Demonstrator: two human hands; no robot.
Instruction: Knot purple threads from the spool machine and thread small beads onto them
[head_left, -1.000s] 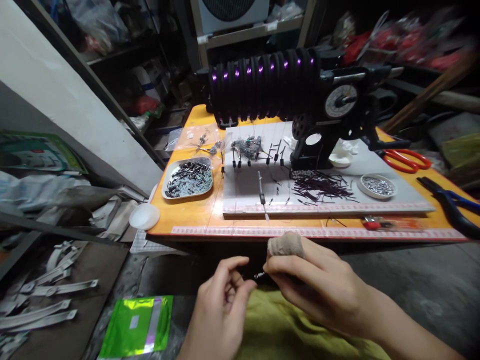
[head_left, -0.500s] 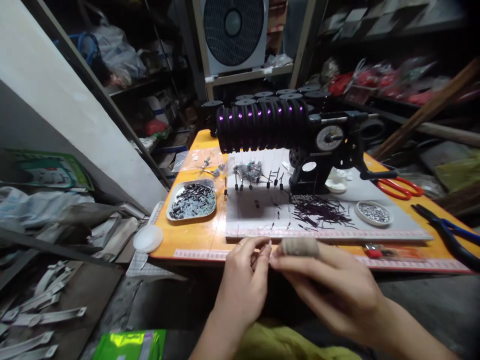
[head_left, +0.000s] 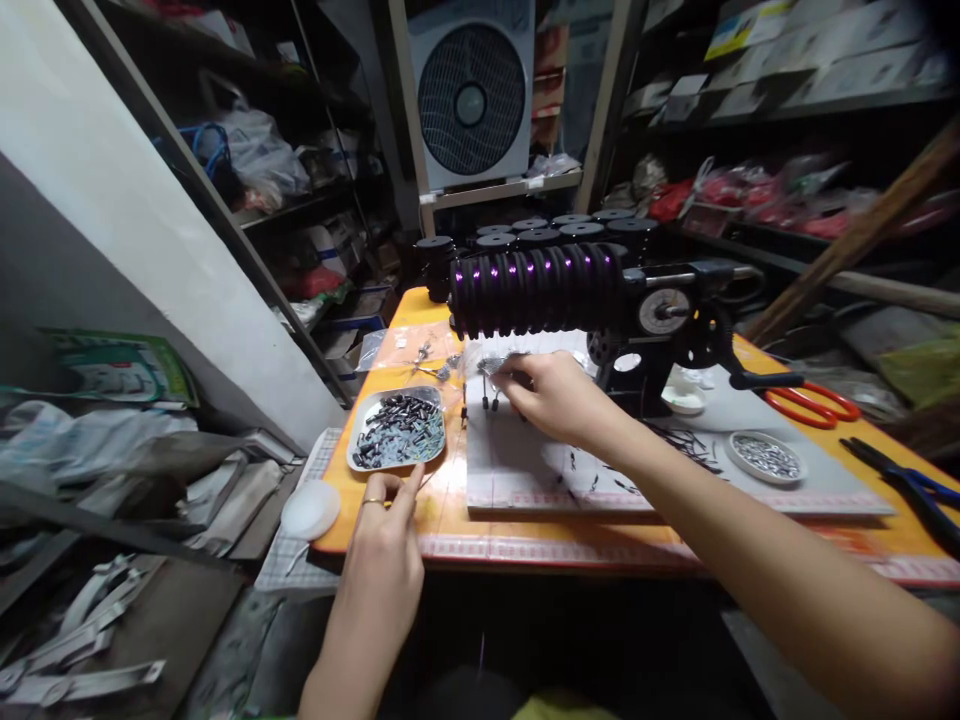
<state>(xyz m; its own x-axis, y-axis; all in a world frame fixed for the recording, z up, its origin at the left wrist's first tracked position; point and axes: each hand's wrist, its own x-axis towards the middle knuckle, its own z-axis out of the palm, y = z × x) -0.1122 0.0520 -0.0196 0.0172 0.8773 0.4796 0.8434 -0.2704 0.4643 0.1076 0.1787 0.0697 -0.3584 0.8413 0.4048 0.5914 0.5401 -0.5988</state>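
My left hand [head_left: 386,550], with a ring on one finger, is at the table's front left, just in front of a white tray [head_left: 358,462] of small black and greenish pieces. Its fingertips are drawn together; a thin dark sliver shows by them, too small to name. Below the row of black spools [head_left: 536,290] with purple line, my right hand [head_left: 551,395] reaches to a clump of small metallic parts [head_left: 491,362]. Those fingers are bent and closed, and what they hold, if anything, is hidden. Dark weights [head_left: 490,404] hang on lines beside them.
A white board [head_left: 517,490] carries thin dark tubes [head_left: 686,445] and a round dish [head_left: 799,470] of small metal pieces. Red-handled scissors [head_left: 814,408] and pliers [head_left: 892,480] lie at right. A white lid [head_left: 310,510] sits at the left edge.
Both hands were together at the table's front edge. The left has moved left toward the tray, and the right has reached forward under the spools. The view has tilted up a little.
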